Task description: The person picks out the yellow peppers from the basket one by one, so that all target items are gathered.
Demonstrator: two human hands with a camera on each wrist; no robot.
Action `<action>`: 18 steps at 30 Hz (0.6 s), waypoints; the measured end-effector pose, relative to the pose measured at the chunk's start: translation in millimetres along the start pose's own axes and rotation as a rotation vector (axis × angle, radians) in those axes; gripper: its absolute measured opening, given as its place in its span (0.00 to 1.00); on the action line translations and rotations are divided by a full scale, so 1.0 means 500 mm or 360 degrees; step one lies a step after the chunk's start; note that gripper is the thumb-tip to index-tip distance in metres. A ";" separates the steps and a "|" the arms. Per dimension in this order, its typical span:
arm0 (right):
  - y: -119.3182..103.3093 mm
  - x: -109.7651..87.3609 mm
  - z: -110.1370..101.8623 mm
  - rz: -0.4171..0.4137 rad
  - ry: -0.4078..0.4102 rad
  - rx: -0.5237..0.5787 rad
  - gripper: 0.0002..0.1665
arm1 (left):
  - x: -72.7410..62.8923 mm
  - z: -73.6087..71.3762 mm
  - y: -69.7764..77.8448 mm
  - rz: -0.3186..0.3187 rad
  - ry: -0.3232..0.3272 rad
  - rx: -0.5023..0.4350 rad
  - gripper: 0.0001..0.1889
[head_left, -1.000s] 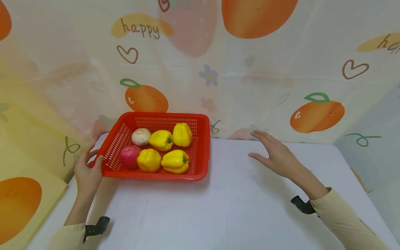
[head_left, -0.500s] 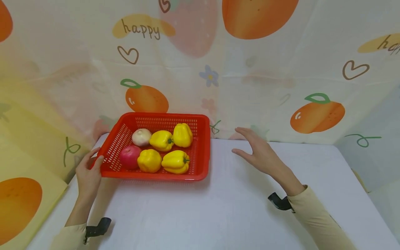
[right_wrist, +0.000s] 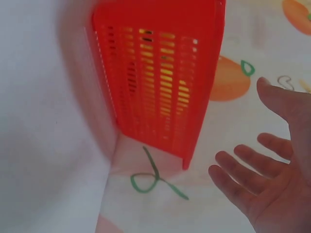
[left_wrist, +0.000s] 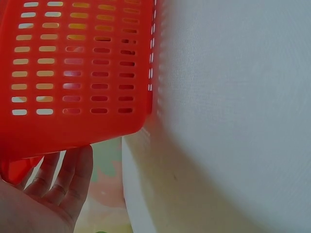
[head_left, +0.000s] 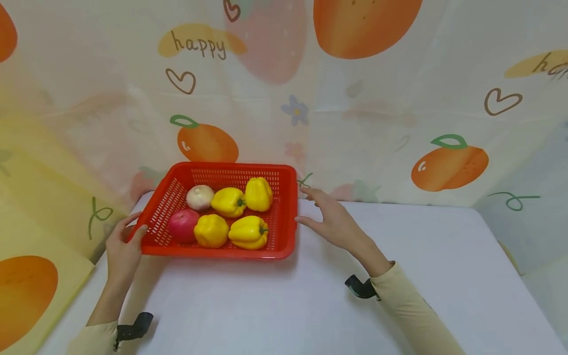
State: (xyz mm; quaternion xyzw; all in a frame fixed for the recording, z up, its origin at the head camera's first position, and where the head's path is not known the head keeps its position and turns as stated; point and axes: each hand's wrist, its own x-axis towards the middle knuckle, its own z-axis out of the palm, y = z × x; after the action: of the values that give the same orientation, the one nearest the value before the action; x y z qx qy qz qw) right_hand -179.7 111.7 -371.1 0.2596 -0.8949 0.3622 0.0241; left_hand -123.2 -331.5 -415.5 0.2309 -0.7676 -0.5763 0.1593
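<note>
A red plastic basket (head_left: 217,252) with slotted walls sits at the back left of the white table. Inside it lie several yellow bell peppers (head_left: 248,232), a pinkish-red round fruit (head_left: 183,226) and a white bulb (head_left: 200,197). My left hand (head_left: 124,250) grips the basket's left rim near its front corner. In the left wrist view, the fingers (left_wrist: 77,182) curl under that rim. My right hand (head_left: 336,220) is spread beside the basket's right end, fingertips close to the rim. The right wrist view shows its fingers (right_wrist: 250,179) apart with nothing between them.
Behind the table (head_left: 248,305) hangs a pale cloth (head_left: 355,128) printed with oranges and hearts. A yellow side cloth (head_left: 40,217) meets the table at the left. A black wrist mount (head_left: 135,326) shows at the left cuff, another mount (head_left: 360,287) at the right.
My right hand has moved left across the table to the basket's right end. The left hand keeps its grip, and the basket and its contents stay in place.
</note>
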 end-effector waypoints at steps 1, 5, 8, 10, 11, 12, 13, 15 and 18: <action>-0.004 0.003 0.006 0.0005 -0.0010 0.0010 0.44 | 0.000 0.000 0.000 -0.0007 -0.0002 -0.0019 0.23; -0.019 0.013 0.026 0.0022 -0.0065 0.0050 0.43 | -0.001 0.001 0.000 -0.0003 -0.0007 -0.0030 0.23; -0.030 0.022 0.039 0.0032 -0.0081 0.0052 0.43 | 0.001 0.001 -0.002 0.0022 -0.0015 -0.0030 0.23; -0.039 0.028 0.047 0.0041 -0.0063 0.0040 0.43 | 0.003 0.000 -0.003 0.0032 -0.0029 -0.0049 0.23; -0.044 0.032 0.052 0.0053 -0.0051 0.0040 0.42 | 0.003 -0.001 -0.003 0.0028 -0.0033 -0.0072 0.23; -0.049 0.037 0.057 0.0062 -0.0041 0.0031 0.42 | 0.004 -0.001 -0.004 0.0034 -0.0038 -0.0076 0.23; -0.054 0.041 0.061 0.0078 -0.0039 0.0035 0.42 | 0.004 -0.001 -0.005 0.0036 -0.0042 -0.0090 0.23; -0.064 0.049 0.071 0.0093 -0.0047 0.0025 0.42 | 0.004 -0.002 -0.006 0.0022 -0.0050 -0.0110 0.23; -0.077 0.061 0.090 0.0111 -0.0120 -0.0016 0.43 | 0.003 0.001 -0.006 0.0011 -0.0042 -0.0133 0.23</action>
State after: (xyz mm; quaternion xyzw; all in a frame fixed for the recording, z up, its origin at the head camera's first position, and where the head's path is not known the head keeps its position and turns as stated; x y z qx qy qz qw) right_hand -181.2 45.3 -372.6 0.2416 -0.9054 0.3484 -0.0210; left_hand -124.4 -332.7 -418.4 0.2138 -0.7458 -0.6102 0.1605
